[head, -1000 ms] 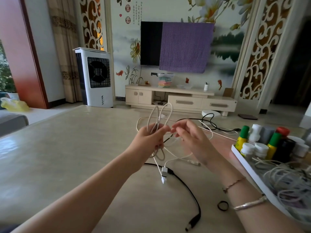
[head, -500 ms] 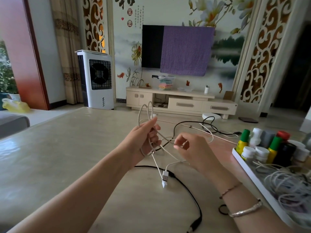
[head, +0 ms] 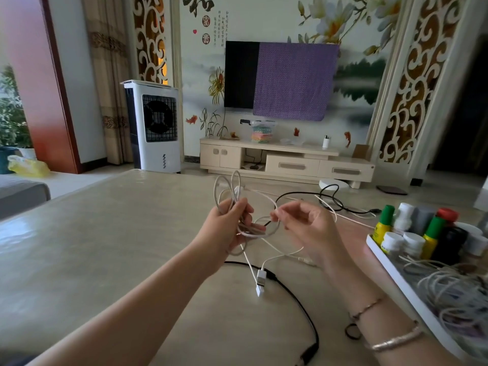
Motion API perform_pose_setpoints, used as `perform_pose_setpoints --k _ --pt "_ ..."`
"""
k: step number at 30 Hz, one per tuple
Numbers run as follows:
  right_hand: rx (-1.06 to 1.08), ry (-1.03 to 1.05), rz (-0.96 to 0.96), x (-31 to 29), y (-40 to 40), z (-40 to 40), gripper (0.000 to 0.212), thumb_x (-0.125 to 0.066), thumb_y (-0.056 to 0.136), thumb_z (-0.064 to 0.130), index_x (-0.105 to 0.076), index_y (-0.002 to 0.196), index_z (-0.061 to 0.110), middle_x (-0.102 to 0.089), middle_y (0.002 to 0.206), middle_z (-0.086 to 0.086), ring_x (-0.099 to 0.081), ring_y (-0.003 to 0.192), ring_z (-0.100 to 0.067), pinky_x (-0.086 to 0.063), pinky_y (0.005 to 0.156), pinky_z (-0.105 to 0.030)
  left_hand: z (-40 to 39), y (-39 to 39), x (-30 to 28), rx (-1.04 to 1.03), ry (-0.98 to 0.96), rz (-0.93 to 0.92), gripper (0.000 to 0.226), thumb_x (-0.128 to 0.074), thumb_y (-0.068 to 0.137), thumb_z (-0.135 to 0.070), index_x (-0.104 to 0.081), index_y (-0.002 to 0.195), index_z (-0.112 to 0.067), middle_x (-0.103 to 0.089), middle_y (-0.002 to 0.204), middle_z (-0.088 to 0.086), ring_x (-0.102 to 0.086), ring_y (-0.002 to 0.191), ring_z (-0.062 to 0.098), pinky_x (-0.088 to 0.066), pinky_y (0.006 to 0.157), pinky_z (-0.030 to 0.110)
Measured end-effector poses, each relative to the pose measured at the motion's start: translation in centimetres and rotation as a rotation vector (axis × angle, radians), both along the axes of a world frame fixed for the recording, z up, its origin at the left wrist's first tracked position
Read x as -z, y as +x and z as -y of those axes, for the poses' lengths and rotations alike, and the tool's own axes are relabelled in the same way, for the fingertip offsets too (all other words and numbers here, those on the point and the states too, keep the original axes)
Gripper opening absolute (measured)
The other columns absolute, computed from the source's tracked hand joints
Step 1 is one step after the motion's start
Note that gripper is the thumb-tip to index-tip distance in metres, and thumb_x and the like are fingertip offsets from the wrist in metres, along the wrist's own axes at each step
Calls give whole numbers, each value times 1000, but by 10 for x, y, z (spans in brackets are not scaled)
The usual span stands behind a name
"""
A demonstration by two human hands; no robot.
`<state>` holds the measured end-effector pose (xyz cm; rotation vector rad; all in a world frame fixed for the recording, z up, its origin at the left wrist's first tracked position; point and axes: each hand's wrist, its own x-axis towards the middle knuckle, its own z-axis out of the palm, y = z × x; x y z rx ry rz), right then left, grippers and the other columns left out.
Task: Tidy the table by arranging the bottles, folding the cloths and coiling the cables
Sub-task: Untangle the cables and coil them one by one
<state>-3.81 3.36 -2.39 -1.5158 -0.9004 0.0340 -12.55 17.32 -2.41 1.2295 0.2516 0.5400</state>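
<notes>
The white USB cable (head: 244, 207), looped in the gripping left hand (head: 227, 228) above the bench (head: 105, 247) while the right hand (head: 303, 228) pinches its strand, could snag the black cable (head: 295, 299) beneath its dangling plug, though the hands sit further apart than a half-second earlier.

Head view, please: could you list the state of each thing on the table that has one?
white cable: partly coiled, loops gripped in left hand
right hand: pinching a strand of it
white USB plug: dangling loose
black cable: uncoiled on table
bottles: upright in white tray
cable bundle: lying in tray
</notes>
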Motion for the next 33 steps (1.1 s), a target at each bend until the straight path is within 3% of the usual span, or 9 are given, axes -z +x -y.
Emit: perform_pose_setpoints --k 4,8,14,18,20,23,27,30,33 --pt "-81 68 -88 3 -16 -9 8 -68 86 2 -67 89 9 -75 76 -5 -68 67 -10 -51 62 -18 7 3 7 -89 62 -18 23 -49 100 -22 -58 85 -8 -52 61 -1 -63 51 19 -53 67 36" --pt "-67 2 -146 4 -18 -12 25 -69 85 5 -61 108 10 -75 79 -10 -69 71 -20 -53 67 -27 8 1 8 -100 74 -4 20 -51 99 -21 -61 89 -8 -58 69 -2 -64 55 20 -55 53 29" --pt "-110 -97 -214 5 -16 -9 11 -71 84 7 -73 90 15 -76 79 -2 -68 68 -7 -46 57 -13 1 1 10 -59 41 -30 26 -48 100 -24 -69 98 -8 -66 89 5 -62 78 22 -55 82 43" --pt "-53 -167 -151 5 -18 -10 8 -76 80 11 -70 85 14 -73 83 1 -71 70 -16 -47 59 -20 2 1 9 -33 -36 -7 26 -49 99 -24 -70 93 -11 -67 90 3 -61 78 15 -52 65 26" --pt "-44 -192 -139 7 -18 -11 11 -77 79 11 -67 81 15 -73 88 -2 -71 80 -26 -50 64 -26 2 3 10 -12 -79 13 25 -48 99 -23 -69 95 -9 -68 92 4 -61 83 17 -50 70 30" --pt "-88 -219 -122 7 -19 -10 14 -79 76 13 -65 77 16 -74 88 -5 -70 85 -30 -50 62 -24 1 3 10 -4 -113 37 24 -48 99 -22 -66 95 -7 -70 80 1 -63 79 16 -52 70 31" --pt "-166 -247 -152 3 -16 -11 12 -78 76 12 -69 77 20 -73 90 2 -71 80 -18 -53 67 -26 -1 1 8 21 -108 85 21 -46 100 -19 -63 98 -6 -63 67 2 -69 74 17 -57 59 30" --pt "-209 -291 -217 -5 -7 -7 11 -71 84 13 -69 94 14 -73 93 -1 -71 83 -15 -53 76 -33 -8 0 5 -4 -102 108 19 -45 101 -18 -61 99 -7 -63 64 2 -71 75 19 -56 72 35" --pt "-204 -357 -252 -14 3 3 14 -69 86 15 -67 100 12 -73 98 -5 -71 87 -16 -55 77 -30 -12 1 6 -31 -63 80 19 -45 101 -18 -61 99 -7 -57 60 -1 -66 61 16 -50 88 45"
